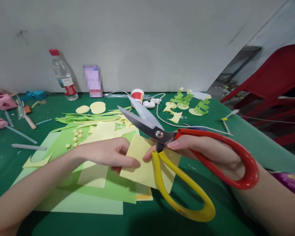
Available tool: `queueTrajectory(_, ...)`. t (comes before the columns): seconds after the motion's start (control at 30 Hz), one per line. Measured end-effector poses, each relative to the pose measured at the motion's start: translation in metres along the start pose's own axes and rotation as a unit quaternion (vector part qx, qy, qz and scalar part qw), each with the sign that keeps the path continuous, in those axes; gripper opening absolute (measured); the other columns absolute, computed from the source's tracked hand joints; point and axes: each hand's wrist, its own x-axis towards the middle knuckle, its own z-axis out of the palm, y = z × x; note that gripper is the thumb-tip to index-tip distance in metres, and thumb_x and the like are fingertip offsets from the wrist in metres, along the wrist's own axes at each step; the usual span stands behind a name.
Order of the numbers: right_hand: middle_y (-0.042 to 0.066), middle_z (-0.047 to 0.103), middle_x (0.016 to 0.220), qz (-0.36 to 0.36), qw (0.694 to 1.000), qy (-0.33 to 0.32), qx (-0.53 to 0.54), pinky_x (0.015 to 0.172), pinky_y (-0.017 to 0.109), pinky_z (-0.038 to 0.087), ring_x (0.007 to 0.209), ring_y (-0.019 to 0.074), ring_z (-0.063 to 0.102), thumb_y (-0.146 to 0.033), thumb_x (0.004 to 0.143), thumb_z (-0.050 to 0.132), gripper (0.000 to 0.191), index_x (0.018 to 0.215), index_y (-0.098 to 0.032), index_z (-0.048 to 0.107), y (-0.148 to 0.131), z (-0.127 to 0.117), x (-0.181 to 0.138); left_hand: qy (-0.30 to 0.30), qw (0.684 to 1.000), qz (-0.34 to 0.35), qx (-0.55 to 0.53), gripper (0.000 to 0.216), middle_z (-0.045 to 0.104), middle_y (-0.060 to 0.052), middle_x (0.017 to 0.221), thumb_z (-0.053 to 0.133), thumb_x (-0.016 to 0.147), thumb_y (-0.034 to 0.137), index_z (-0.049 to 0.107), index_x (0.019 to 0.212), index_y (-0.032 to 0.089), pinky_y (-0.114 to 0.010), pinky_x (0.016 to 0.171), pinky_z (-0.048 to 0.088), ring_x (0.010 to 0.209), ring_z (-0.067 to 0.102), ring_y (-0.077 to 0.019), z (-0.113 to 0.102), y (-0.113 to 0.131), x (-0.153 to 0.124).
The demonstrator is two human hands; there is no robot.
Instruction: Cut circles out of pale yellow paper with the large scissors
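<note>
Scissors (159, 133) with red and yellow handles, blades parted, gripped in right hand (206, 150). Left hand (108, 152) pinches yellow paper square (140, 171) above green sheets (113, 193) on table (223, 209).

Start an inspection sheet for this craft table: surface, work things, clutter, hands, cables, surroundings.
Surface: green table, partly covered by light green sheets.
Job's things: yellow paper piece; scissors with red and yellow handles, blades open.
Clutter: green paper strips, yellow circles, small paper stars, paper trees, water bottle, cup, glue sticks.
Grippers: left hand pinches the yellow paper piece; right hand grips the scissors, with a fingertip on the paper.
Cables: white cable runs across the table from a white device.
Surroundings: white wall behind; red chair at right.
</note>
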Motion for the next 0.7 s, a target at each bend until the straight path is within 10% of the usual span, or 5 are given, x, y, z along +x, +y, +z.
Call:
queueTrajectory(0.2, 0.001, 0.071, 0.096, -0.022, 0.999, 0.044, 0.008, 0.094, 0.027, 0.042, 0.101, 0.0168, 0.06, -0.024, 0.087, 0.039, 0.033, 0.092, -0.018, 0.071, 0.0004, -0.007, -0.0025, 0.108, 0.993, 0.046, 0.03, 0.045, 0.034, 0.005, 0.048, 0.043, 0.086, 0.046, 0.037, 0.053, 0.015, -0.02, 0.042, 0.026, 0.042, 0.034, -0.0053, 0.0022, 0.0049, -0.0033)
queueTrajectory(0.7, 0.003, 0.071, 0.097, 0.007, 1.0, 0.026, 0.014, 0.092, 0.027, 0.044, 0.1, 0.0184, 0.061, -0.027, 0.085, 0.04, 0.033, 0.092, -0.014, 0.07, -0.0002, -0.0089, -0.0013, 0.083, 0.992, 0.041, 0.087, 0.044, 0.026, 0.005, 0.051, 0.041, 0.086, 0.047, 0.036, 0.055, 0.016, -0.024, 0.043, 0.019, 0.044, 0.023, -0.0068, 0.0046, 0.0054, -0.0018)
